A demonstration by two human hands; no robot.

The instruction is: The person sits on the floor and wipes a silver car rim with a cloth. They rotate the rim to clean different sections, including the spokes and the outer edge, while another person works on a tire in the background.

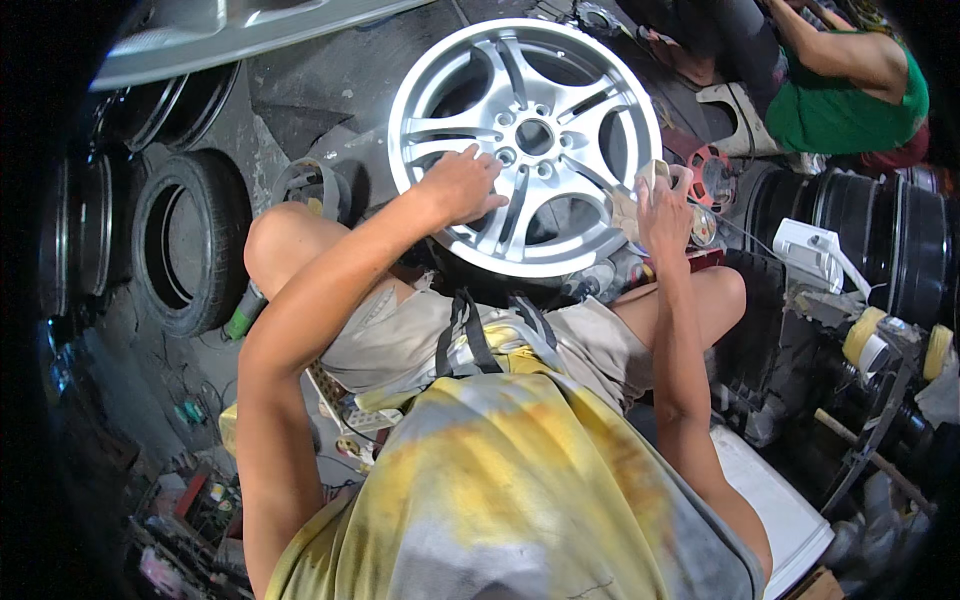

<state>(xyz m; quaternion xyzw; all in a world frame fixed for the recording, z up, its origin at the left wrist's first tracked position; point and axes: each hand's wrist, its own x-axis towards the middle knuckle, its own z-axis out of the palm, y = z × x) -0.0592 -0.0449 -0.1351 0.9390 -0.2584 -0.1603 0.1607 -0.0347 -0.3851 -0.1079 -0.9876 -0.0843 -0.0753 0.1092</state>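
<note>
Your left hand [465, 185] loosely spread on the wheel [518, 137], gripping nothing, your right hand [664, 212] curled round a pale pad [652, 174] at wheel's right edge, tire [222, 235] left of wheel

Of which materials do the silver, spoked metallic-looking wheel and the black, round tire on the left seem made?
Silver spoked wheel: probably metal, perhaps aluminium alloy, satin finish; shows soft grey sheen.
Black round tire: most likely rubber, matte; its dark surface reflects little.

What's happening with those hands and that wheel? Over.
Left hand on silver wheel. Right hand gripping pale object by wheel's edge. Black tire clear of both hands.
</note>
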